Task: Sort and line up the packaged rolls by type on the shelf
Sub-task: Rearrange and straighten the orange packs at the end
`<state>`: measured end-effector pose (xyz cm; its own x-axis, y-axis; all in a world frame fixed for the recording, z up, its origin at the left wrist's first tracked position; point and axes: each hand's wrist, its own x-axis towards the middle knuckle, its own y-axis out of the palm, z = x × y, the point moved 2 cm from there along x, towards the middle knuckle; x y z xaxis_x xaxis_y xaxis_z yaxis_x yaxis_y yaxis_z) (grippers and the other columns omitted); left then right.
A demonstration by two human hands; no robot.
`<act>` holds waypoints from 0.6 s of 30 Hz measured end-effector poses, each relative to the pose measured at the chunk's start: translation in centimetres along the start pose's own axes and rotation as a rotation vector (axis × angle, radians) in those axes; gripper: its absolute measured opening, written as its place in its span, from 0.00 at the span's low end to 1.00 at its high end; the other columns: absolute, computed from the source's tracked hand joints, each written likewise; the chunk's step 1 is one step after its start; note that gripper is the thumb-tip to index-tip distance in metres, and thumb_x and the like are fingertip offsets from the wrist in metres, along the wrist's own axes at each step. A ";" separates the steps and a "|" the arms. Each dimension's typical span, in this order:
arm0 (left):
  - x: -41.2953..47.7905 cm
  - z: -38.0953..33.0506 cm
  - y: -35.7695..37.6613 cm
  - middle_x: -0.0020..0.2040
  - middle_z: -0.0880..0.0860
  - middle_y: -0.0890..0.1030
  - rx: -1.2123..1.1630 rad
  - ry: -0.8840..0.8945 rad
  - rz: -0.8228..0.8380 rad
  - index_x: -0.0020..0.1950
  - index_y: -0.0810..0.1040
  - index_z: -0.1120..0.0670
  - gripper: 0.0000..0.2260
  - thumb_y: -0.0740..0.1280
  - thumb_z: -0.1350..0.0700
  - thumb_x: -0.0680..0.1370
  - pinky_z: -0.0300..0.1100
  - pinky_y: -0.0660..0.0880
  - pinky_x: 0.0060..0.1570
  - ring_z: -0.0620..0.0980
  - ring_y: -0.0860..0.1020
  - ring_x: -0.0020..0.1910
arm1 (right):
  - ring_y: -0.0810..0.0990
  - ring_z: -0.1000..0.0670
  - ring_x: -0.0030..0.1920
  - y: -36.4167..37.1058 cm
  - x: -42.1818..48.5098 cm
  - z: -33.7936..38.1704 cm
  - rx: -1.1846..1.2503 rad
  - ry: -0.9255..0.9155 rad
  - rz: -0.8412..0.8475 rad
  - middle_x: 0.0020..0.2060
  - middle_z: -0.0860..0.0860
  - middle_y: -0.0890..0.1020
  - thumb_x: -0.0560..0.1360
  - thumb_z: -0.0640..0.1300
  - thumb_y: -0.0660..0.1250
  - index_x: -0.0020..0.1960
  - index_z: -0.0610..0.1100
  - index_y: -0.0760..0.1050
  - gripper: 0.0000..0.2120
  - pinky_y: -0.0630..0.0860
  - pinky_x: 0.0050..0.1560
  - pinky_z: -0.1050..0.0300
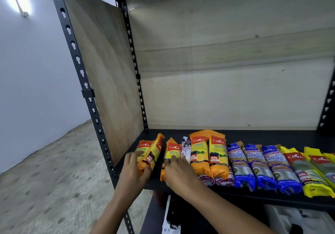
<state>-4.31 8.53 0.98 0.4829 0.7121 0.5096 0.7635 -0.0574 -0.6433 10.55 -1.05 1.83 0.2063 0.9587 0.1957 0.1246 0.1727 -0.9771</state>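
On shelf [272, 137], near left end: tilted orange pack [151, 152] is being gripped by left hand [133, 168], fingers curled round it. Just right, second pack [172, 150] is being covered by right hand [178, 172]; grip or mere press cannot be told. Further right, blue packs [253, 161] and yellow packs [304, 172] are lying in row.

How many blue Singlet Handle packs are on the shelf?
3, side by side between the orange packs and yellow packs: left blue pack, middle blue pack, right blue pack. None seems hidden.
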 end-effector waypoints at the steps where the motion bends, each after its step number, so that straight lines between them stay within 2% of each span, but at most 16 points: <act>1: -0.2 -0.1 0.1 0.62 0.45 0.65 -0.003 -0.002 0.007 0.66 0.70 0.46 0.18 0.69 0.53 0.78 0.30 0.74 0.40 0.42 0.71 0.55 | 0.76 0.35 0.61 0.0 0.0 0.0 -0.011 0.001 -0.005 0.61 0.36 0.76 0.76 0.45 0.70 0.70 0.34 0.69 0.26 0.70 0.67 0.40; 4: -0.4 0.0 0.4 0.61 0.46 0.63 0.045 0.029 0.034 0.64 0.74 0.43 0.14 0.67 0.54 0.79 0.29 0.74 0.38 0.45 0.72 0.54 | 0.75 0.35 0.62 -0.2 0.1 0.0 -0.041 -0.002 0.000 0.62 0.36 0.76 0.76 0.47 0.69 0.70 0.35 0.69 0.26 0.68 0.67 0.38; 6: -0.1 0.0 0.4 0.60 0.46 0.64 0.125 0.088 0.047 0.62 0.77 0.45 0.12 0.67 0.55 0.80 0.38 0.78 0.41 0.48 0.73 0.53 | 0.74 0.35 0.63 -0.3 0.1 0.0 -0.049 -0.005 0.002 0.63 0.36 0.76 0.77 0.48 0.68 0.70 0.36 0.69 0.26 0.66 0.68 0.37; 8: 0.3 0.0 0.8 0.59 0.45 0.65 0.296 0.263 0.117 0.63 0.77 0.48 0.12 0.67 0.54 0.79 0.45 0.81 0.39 0.49 0.74 0.54 | 0.73 0.34 0.65 -0.1 0.0 0.1 -0.046 -0.004 -0.009 0.64 0.36 0.75 0.77 0.48 0.67 0.71 0.37 0.68 0.27 0.65 0.70 0.36; 9: 0.5 0.0 1.0 0.61 0.44 0.66 0.427 0.333 0.194 0.65 0.75 0.48 0.13 0.65 0.51 0.80 0.46 0.81 0.39 0.49 0.75 0.56 | 0.72 0.34 0.66 0.0 -0.1 0.2 -0.047 -0.003 -0.017 0.65 0.35 0.74 0.78 0.49 0.67 0.72 0.37 0.67 0.27 0.64 0.70 0.35; 11: 1.3 -0.9 0.8 0.65 0.45 0.68 0.633 0.280 0.321 0.70 0.70 0.42 0.17 0.56 0.43 0.82 0.47 0.81 0.44 0.51 0.77 0.58 | 0.71 0.33 0.67 0.4 -0.3 0.4 -0.058 0.005 -0.031 0.67 0.34 0.72 0.79 0.49 0.65 0.73 0.36 0.65 0.28 0.62 0.72 0.35; 13: 2.2 -1.8 -0.1 0.67 0.46 0.71 0.745 0.248 0.356 0.71 0.68 0.39 0.20 0.53 0.37 0.81 0.48 0.79 0.50 0.52 0.76 0.61 | 0.69 0.31 0.69 0.7 -0.4 0.7 -0.072 0.016 -0.027 0.69 0.33 0.70 0.80 0.49 0.64 0.74 0.35 0.63 0.28 0.61 0.73 0.34; 15: 2.8 -2.2 -0.7 0.69 0.46 0.73 0.829 0.295 0.397 0.73 0.66 0.39 0.26 0.52 0.31 0.78 0.50 0.72 0.60 0.52 0.70 0.67 | 0.68 0.31 0.70 0.6 -0.4 0.8 -0.086 0.016 0.000 0.70 0.32 0.69 0.80 0.50 0.63 0.74 0.35 0.62 0.29 0.60 0.73 0.34; 18: 2.9 -1.5 -1.2 0.72 0.47 0.70 0.912 0.355 0.471 0.78 0.55 0.37 0.34 0.55 0.27 0.74 0.53 0.62 0.66 0.53 0.64 0.71 | 0.67 0.33 0.71 -0.7 -0.4 0.1 -0.098 -0.055 0.085 0.71 0.35 0.68 0.78 0.54 0.67 0.76 0.38 0.61 0.34 0.60 0.74 0.34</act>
<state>-3.16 9.61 4.14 0.8523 0.5034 0.1422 -0.0665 0.3738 -0.9251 10.25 -1.55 2.41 0.1671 0.9804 0.1046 0.2036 0.0695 -0.9766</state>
